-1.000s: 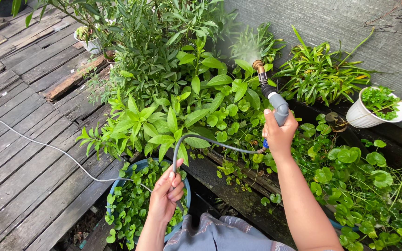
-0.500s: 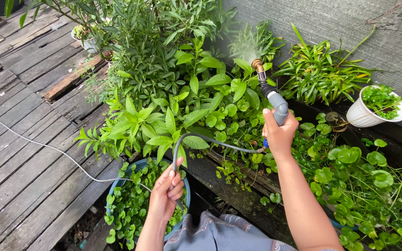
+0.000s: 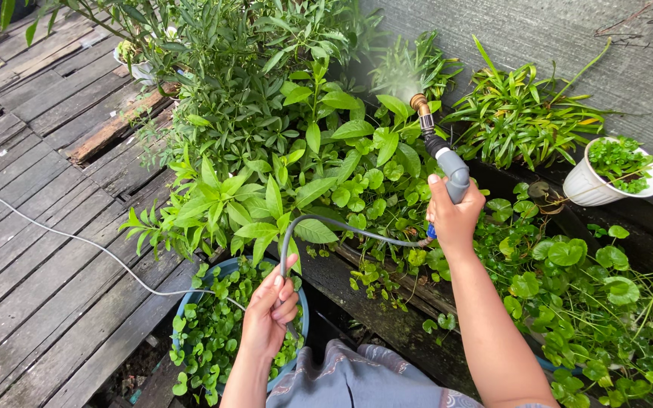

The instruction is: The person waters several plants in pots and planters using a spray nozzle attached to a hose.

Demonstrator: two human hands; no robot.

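My right hand (image 3: 453, 219) is closed around the grey grip of the spray nozzle (image 3: 438, 155), with my thumb lying up along its side. The nozzle's long axis runs from my fist up and a little to the left, and its brass tip (image 3: 419, 102) points away from me toward the tall leafy plants (image 3: 266, 98) against the grey wall (image 3: 568, 45). A fine mist (image 3: 398, 75) hangs just beyond the tip, over the leaves there.

From the bottom of my right fist the grey hose (image 3: 341, 230) goes out to the left, bends in an arch, and comes down to my left hand (image 3: 270, 317). This hand is lower and closer to my body. Its fingers are curled loosely about the hose, holding it above the blue tub (image 3: 190, 298) of small round-leaved plants. So the hose lies between my two hands, almost level, and the nozzle is at the far right end of it.

The right hand is clearly the nearer one to the sprayed plants; the left only carries the slack. To the right of the nozzle stands a white pot (image 3: 595, 185) with green leaves, well apart from the tip. A thin white cord (image 3: 62, 234) lies across the wooden deck (image 3: 32, 189) on my left side.
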